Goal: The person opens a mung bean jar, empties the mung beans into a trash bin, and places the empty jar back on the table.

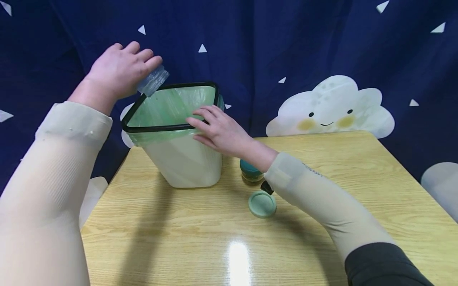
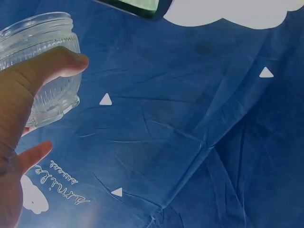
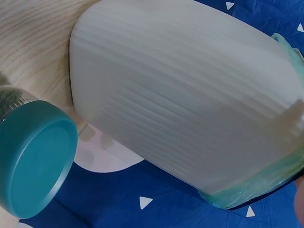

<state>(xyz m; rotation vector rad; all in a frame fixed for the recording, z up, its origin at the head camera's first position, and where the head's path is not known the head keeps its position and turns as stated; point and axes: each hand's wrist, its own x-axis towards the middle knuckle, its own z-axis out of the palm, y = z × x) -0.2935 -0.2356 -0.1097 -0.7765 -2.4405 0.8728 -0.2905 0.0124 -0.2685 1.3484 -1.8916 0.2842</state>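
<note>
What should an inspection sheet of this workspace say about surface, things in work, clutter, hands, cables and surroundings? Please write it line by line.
Surface: wood-grain table, light-coloured, with a bright reflection.
Things in work: glass jar, clear, tilted near the rim of the bin; the bin is off-white, black-rimmed, with a green liner.
Clutter: teal-lidded jar beside the bin; pale green lid lying loose; small dark object, partly hidden by the right sleeve.
Hands: left hand grips the glass jar; right hand is at the bin's rim, grip unclear.
Cables: nothing seen.
Surroundings: dark blue backdrop with white triangles and clouds.
</note>
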